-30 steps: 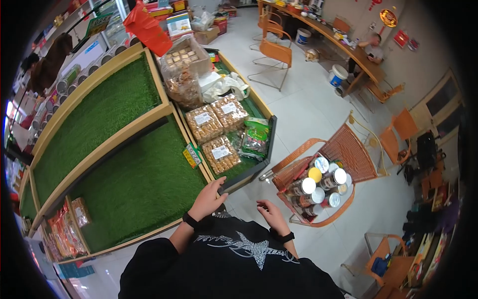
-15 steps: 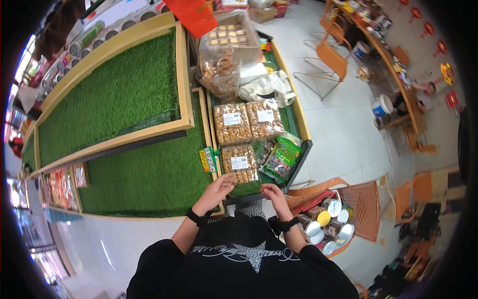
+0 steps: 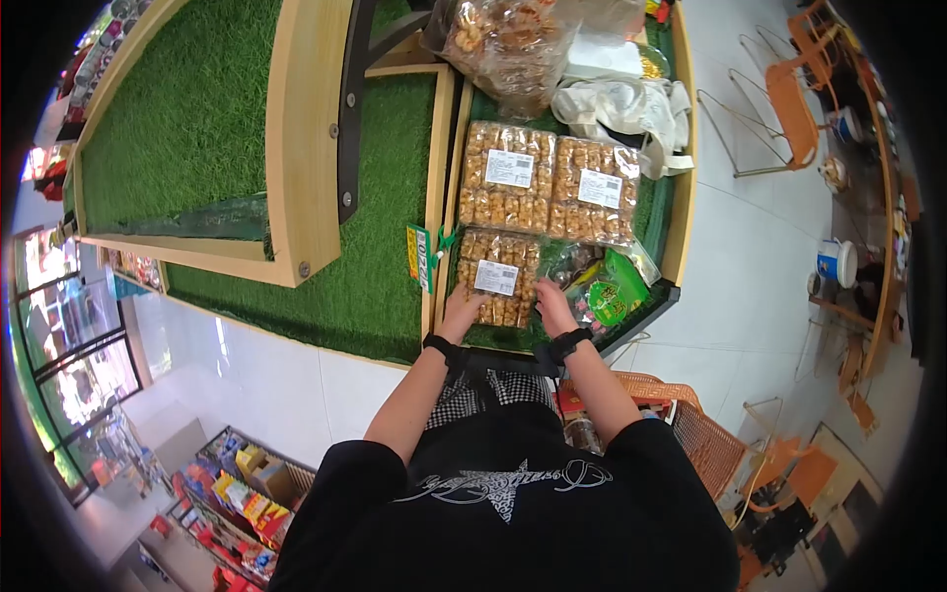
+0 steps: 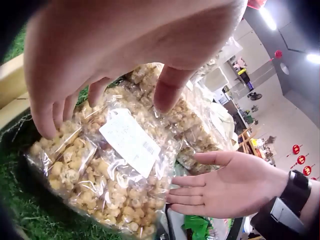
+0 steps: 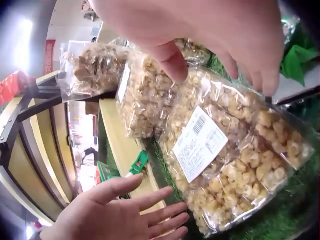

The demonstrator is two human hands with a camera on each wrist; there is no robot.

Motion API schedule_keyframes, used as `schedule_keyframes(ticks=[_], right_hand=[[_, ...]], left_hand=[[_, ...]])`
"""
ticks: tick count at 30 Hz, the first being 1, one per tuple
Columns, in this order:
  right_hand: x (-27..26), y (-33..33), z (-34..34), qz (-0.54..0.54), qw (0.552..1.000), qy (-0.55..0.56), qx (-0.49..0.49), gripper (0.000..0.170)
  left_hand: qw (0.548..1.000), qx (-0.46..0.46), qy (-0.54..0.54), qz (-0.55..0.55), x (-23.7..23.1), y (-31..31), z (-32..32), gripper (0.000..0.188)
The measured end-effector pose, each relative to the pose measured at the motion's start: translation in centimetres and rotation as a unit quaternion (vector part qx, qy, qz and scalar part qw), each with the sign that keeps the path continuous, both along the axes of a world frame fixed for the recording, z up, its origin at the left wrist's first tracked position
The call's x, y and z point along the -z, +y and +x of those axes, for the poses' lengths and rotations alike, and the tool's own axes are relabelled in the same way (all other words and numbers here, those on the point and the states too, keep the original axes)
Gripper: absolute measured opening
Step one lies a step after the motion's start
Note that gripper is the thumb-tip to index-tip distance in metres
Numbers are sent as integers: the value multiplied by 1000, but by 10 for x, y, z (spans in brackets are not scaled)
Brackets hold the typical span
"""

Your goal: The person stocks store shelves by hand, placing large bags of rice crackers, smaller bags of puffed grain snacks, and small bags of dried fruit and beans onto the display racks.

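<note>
A clear-wrapped square pack of golden-brown puffed snacks point(image 3: 503, 254) with a white label lies on green turf in a wood-edged bin. My left hand point(image 3: 461, 314) is at its left side, with fingers reaching down along the wrap. On the opposite side, my right hand point(image 3: 557, 308) has its fingertips right at the pack's edge. Both hands show extended, spread fingers in the wrist views, the left hand point(image 5: 117, 215) at one side and the right hand point(image 4: 230, 185) at the other. Two similar packs, a left one point(image 3: 506, 205) and a right one point(image 3: 592, 219), lie just behind.
A green snack bag point(image 3: 621, 286) lies right of the pack. Beyond are a white plastic bag point(image 3: 631, 113) and a large clear bag of snacks point(image 3: 513, 54). A price tag point(image 3: 418, 259) is fixed to the left divider. A wicker chair point(image 3: 712, 439) stands close at the right.
Both hands have moved forward from in front of the bin to the two sides of the nearest snack pack. The view has turned and come closer to the packs.
</note>
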State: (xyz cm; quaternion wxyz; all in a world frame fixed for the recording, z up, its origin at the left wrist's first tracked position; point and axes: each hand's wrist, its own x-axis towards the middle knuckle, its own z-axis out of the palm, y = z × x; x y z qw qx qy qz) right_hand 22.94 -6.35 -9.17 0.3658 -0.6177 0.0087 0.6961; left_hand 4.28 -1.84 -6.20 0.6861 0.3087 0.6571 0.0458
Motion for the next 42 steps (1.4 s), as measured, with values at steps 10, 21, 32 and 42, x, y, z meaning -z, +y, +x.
schedule_keyframes(ticks=[10,21,32,42], right_hand=[[0,21,-10,-66,989,-68,-109,47],[-59,-27,-14,-12,1000,5,13,27],[-205,-46,-100,264,955,-125,41,43],[-265,-97,-294,490,835,11,-251,51]], left_hand=[[991,16,133,19,30,-9,1,91],[968,146,92,182,-103,-44,-1,87],[901,26,-61,429,-184,-105,-118,74],[873,-315,-141,345,-264,-253,-302,65]])
